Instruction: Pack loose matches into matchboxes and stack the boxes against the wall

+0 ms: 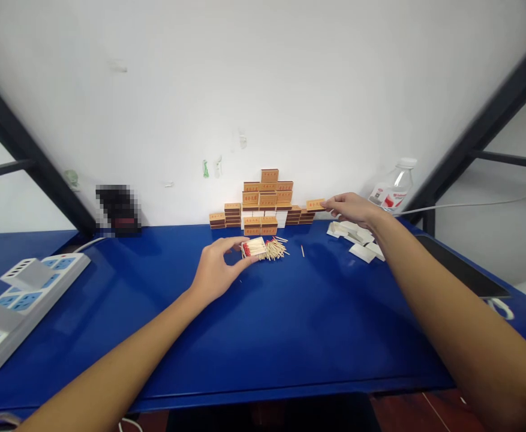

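My left hand point(218, 264) grips a white matchbox tray point(254, 246) between thumb and fingers, with red-tipped matches lying in it. Right beside the tray a loose heap of matches point(275, 249) lies on the table, and one single match point(303, 251) lies apart to the right. Farther right, my right hand point(346, 207) pinches an orange matchbox sleeve point(315, 205) by its right end, just above a low stack at the wall. Orange matchboxes point(268, 199) form a stepped pile against the wall, highest in the middle, with several white tray sides showing lower down.
White paper-like pieces point(357, 237) lie under my right forearm, and a clear plastic bottle point(395, 186) stands behind it. A thin cable crosses at right. A white power strip point(33, 300) lies on the left of the blue table point(263, 336). Dark metal bars slant up both sides.
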Tool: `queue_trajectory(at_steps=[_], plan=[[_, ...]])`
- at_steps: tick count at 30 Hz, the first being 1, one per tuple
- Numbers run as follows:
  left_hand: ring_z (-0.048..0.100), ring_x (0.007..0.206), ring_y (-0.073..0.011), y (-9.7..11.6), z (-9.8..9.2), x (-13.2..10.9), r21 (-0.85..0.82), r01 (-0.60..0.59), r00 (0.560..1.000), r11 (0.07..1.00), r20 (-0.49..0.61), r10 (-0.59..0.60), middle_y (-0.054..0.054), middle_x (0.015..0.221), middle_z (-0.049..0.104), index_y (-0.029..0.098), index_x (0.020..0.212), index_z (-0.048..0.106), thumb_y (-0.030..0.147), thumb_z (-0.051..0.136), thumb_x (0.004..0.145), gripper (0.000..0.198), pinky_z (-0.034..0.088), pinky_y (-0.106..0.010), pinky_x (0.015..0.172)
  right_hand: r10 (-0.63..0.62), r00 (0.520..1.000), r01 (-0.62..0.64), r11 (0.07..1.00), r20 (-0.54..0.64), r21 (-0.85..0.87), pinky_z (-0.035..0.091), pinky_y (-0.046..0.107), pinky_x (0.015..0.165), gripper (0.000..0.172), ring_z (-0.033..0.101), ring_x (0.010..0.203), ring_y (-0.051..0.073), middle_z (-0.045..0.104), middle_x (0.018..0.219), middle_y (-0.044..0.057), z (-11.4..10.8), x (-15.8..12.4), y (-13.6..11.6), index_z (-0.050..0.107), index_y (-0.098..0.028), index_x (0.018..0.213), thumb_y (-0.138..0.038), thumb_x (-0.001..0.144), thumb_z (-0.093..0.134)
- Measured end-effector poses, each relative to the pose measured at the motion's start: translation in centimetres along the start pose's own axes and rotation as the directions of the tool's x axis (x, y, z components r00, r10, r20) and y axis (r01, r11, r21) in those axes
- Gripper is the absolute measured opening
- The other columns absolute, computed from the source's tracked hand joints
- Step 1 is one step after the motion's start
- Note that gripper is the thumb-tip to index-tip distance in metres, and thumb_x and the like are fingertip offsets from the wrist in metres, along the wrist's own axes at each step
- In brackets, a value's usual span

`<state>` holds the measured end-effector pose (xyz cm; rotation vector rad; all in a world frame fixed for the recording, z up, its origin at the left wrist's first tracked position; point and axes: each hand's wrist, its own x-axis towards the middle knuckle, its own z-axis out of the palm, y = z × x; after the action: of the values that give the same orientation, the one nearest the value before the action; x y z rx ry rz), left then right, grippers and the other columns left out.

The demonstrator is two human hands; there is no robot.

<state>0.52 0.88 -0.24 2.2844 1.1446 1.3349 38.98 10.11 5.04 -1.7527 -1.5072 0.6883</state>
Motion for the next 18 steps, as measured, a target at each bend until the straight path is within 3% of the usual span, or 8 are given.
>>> queue_trajectory(at_steps=[4,8,12,14,16,17,18], plan=[[0.073,0.092,-0.0230,0.1,0.3,-0.4,-0.010,-0.041,0.998,0.999,0.037,0.041,-0.003,0.107,0.079,0.031,0.122,0.075,0.039,0.085,0.087,0.038,0.061,-0.042,0.085,0.086,0.996,-0.085,0.993,0.014,-0.082,0.050,0.037,0.061,0.019,0.061,0.075,0.021,0.072,0.087,0.014,0.5,2.5,0.4,0.071,-0.015,0.080,-0.029,0.093,0.068],[0.072,0.091,-0.0227,0.2,0.4,-0.6,-0.016,-0.074,0.997,0.997,0.037,0.075,-0.002,0.107,0.079,0.032,0.124,0.074,0.041,0.084,0.087,0.039,0.061,-0.043,0.085,0.062,0.998,-0.064,0.991,-0.027,-0.119,0.047,0.037,0.061,0.026,0.059,0.072,0.021,0.072,0.083,0.014,1.4,2.7,0.2,0.073,-0.015,0.077,-0.034,0.094,0.068],[0.072,0.091,-0.0219,0.2,0.5,-0.6,-0.017,-0.067,0.997,0.998,0.043,0.067,-0.002,0.105,0.079,0.031,0.124,0.073,0.041,0.085,0.087,0.040,0.061,-0.041,0.085,-0.062,0.981,0.024,0.979,-0.183,-0.203,0.047,0.041,0.073,0.023,0.065,0.081,0.026,0.074,0.088,0.018,2.3,0.3,-0.4,0.075,-0.012,0.080,-0.029,0.094,0.067],[0.072,0.090,-0.0214,0.2,0.6,-0.6,-0.020,-0.059,0.997,0.998,0.046,0.059,-0.002,0.103,0.079,0.030,0.124,0.074,0.040,0.085,0.086,0.041,0.061,-0.041,0.085,-0.113,0.965,0.063,0.976,-0.238,-0.208,0.047,0.041,0.078,0.022,0.066,0.091,0.028,0.075,0.100,0.020,3.4,-2.3,-1.3,0.076,-0.012,0.093,-0.031,0.095,0.066],[0.072,0.090,-0.0216,0.3,0.6,-0.6,-0.029,-0.054,0.997,0.998,0.055,0.056,-0.002,0.105,0.079,0.031,0.125,0.073,0.041,0.086,0.086,0.042,0.061,-0.041,0.085,-0.191,0.973,0.170,0.973,-0.129,-0.159,0.050,0.036,0.074,0.029,0.068,0.085,0.023,0.077,0.099,0.012,5.0,-5.6,-2.5,0.078,-0.019,0.099,-0.045,0.095,0.067],[0.073,0.093,-0.0221,0.4,0.6,-0.6,-0.037,-0.054,0.997,0.998,0.061,0.056,-0.002,0.107,0.079,0.031,0.126,0.073,0.041,0.086,0.086,0.043,0.062,-0.041,0.087,-0.243,0.967,0.247,0.968,0.071,-0.038,0.050,0.034,0.069,0.034,0.067,0.080,0.022,0.077,0.098,0.010,5.9,-7.3,-3.2,0.078,-0.021,0.107,-0.051,0.095,0.066],[0.074,0.096,-0.0228,0.6,0.7,-0.7,-0.048,-0.055,0.996,0.997,0.069,0.059,-0.002,0.111,0.079,0.032,0.127,0.072,0.041,0.086,0.085,0.045,0.062,-0.042,0.090,-0.286,0.926,0.273,0.958,0.248,0.085,0.050,0.033,0.065,0.040,0.066,0.076,0.020,0.077,0.097,0.008,6.8,-8.9,-3.9,0.077,-0.023,0.115,-0.055,0.095,0.065]])
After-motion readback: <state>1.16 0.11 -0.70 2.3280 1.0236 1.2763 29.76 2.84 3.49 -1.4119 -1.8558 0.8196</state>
